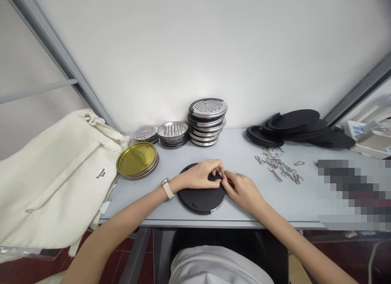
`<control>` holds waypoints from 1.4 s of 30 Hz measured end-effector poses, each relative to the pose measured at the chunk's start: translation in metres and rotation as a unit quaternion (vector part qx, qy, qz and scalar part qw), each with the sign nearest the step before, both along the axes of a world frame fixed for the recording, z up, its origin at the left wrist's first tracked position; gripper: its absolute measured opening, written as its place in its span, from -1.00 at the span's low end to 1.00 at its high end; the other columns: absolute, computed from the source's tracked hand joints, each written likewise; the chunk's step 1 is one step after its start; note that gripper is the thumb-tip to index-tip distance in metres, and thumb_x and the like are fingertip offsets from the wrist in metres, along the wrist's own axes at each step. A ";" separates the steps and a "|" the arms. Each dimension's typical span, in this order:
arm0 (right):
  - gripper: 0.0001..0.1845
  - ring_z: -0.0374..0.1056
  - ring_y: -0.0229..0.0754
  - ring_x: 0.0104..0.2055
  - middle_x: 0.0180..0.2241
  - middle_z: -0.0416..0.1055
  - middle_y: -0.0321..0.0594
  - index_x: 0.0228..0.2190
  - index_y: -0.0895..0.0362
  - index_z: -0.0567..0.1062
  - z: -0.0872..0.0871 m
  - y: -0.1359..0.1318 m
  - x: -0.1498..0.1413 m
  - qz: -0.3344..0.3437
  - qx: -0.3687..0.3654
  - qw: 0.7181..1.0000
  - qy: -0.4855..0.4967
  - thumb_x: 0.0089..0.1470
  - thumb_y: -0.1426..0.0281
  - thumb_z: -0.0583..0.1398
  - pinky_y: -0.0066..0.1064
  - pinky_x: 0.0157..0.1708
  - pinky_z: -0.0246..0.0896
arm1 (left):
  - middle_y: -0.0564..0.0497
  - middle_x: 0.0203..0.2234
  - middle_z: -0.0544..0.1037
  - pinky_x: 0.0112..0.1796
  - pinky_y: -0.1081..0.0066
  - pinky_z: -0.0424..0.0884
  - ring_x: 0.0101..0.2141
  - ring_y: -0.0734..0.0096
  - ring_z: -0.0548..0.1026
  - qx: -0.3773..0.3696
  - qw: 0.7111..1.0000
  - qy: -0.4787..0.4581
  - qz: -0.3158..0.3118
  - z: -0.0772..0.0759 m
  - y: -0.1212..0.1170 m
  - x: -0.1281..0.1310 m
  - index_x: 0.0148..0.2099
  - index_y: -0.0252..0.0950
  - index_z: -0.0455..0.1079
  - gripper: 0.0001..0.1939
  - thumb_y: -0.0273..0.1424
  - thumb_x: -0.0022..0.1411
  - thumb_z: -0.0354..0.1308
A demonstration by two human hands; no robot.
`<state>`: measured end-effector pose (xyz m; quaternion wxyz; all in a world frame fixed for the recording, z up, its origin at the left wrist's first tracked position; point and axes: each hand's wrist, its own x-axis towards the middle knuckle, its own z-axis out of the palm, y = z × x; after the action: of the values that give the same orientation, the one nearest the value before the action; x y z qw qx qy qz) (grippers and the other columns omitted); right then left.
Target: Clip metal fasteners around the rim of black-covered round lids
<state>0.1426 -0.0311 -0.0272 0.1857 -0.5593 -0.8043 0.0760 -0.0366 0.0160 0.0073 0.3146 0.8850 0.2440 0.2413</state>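
Note:
A round black disc (201, 197) with a metal rim showing at its right lies flat near the table's front edge. My left hand (204, 175) rests over its upper part, fingers curled into a pinch at the upper right rim. My right hand (244, 191) meets it there, thumb and fingertips pressed together. A tiny shiny bit shows between the fingertips, too small to name. To the right lie several loose metal snap clips (276, 164). Behind stands a stack of round grater plates (208, 108), some with black edging.
Gold round lids (137, 158) are stacked at the left, beside two lower piles of grater discs (173, 130). Several black discs (295, 121) lie heaped at the back right. A cream bag (61, 174) borders the table's left side. A blurred patch covers the right front.

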 end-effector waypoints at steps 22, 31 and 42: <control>-0.69 0.32 -0.17 -0.53 -0.61 0.41 -0.22 -0.47 0.11 0.38 -0.002 -0.001 0.000 -0.005 0.021 0.998 -0.055 0.22 0.38 -0.07 -0.40 -0.49 -0.09 | 0.05 -0.36 0.40 -0.30 0.45 0.31 -0.37 0.48 0.34 -0.002 1.000 0.007 0.001 -0.001 0.001 -0.001 -0.23 -0.30 0.26 -0.78 -0.55 0.02 0.14; -0.85 0.28 -0.17 -0.51 -0.57 0.39 -0.26 -0.39 0.11 0.29 0.002 -0.002 0.002 0.026 0.015 0.998 -0.052 0.14 0.44 -0.05 -0.40 -0.45 -0.07 | 0.07 -0.36 0.40 -0.29 0.48 0.31 -0.37 0.50 0.34 0.002 1.000 -0.011 -0.003 -0.002 0.001 0.000 -0.22 -0.30 0.25 -0.76 -0.55 0.02 0.15; -0.81 0.20 -0.23 -0.54 -0.59 0.27 -0.36 -0.46 0.07 0.22 0.003 -0.002 0.013 0.065 -0.030 0.996 0.051 0.19 0.42 -0.06 -0.45 -0.48 -0.01 | 0.06 -0.36 0.42 -0.30 0.48 0.30 -0.36 0.49 0.35 -0.004 1.000 0.005 -0.003 0.000 0.001 0.001 -0.23 -0.30 0.29 -0.79 -0.56 0.03 0.12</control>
<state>0.1552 -0.0332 -0.0237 0.2046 -0.5062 -0.8259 0.1405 -0.0361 0.0171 0.0069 0.3180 0.8854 0.2441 0.2351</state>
